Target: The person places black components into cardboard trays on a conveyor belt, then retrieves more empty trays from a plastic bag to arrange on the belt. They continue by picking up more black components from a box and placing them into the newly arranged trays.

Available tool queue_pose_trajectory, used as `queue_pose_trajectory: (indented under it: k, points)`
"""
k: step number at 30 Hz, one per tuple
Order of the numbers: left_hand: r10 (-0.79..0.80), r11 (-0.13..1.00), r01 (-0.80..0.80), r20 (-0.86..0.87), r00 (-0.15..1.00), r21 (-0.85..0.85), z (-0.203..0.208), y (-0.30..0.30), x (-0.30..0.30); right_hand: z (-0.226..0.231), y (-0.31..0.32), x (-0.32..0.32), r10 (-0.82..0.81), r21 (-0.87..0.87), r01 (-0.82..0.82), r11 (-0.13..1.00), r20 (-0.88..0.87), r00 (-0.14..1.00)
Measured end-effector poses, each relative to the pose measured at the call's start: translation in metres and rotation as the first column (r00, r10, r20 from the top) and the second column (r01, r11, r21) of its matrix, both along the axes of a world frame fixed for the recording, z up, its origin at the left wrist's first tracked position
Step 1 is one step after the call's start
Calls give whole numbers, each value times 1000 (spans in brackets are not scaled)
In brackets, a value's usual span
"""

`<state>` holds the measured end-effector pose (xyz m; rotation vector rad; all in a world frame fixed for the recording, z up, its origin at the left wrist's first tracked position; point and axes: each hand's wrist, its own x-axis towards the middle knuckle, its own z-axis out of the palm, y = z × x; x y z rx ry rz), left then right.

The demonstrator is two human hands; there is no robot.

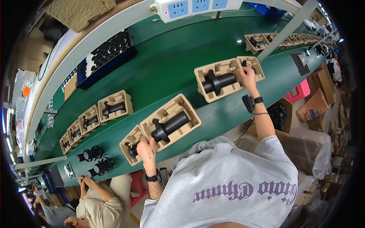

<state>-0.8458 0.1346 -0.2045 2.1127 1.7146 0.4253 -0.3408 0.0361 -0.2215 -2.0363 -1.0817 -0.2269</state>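
My left hand (146, 149) is closed, its fingers curled down into the small end section of a tan moulded-pulp tray (190, 127), on a dark round part (132, 150). Its fingertips are partly hidden. A black ribbed tube with a ring clamp (162, 131) lies in the tray's larger section. Farther right, my right hand (249, 77) reaches into the end section of a second pulp tray (207, 99), its fingers pinched on a small black part (254, 70). Another black tube with a ring clamp (217, 82) rests in that tray's large section.
More filled pulp trays (115, 104) line the green bench at left, others (255, 43) at far right. Black cylinders (102, 166) stand near a co-worker (99, 201). Behind are a bin of black round parts (110, 51) and a power strip (190, 9). A metal post (287, 32) rises by my right hand.
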Motion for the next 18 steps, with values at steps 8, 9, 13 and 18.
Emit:
queue_pose_trajectory:
  k: [8, 9, 13, 18]
  points:
    - [-59, 994, 40, 191, 980, 102, -31, -56, -30, -52, 12, -15, 13, 58, -11, 998, -39, 999]
    - [-113, 978, 68, 227, 967, 199, -38, -56, -31, -53, 18, -12, -22, 48, 24, 999, -37, 999]
    - [-124, 978, 101, 120, 985, 185, -47, -42, -26, -48, 8, 0, -191, 16, 190, 982, 48, 980]
    - [-158, 949, 104, 162, 974, 298, -57, -27, -17, -50, -21, -24, -313, -98, 348, 932, 265, 912]
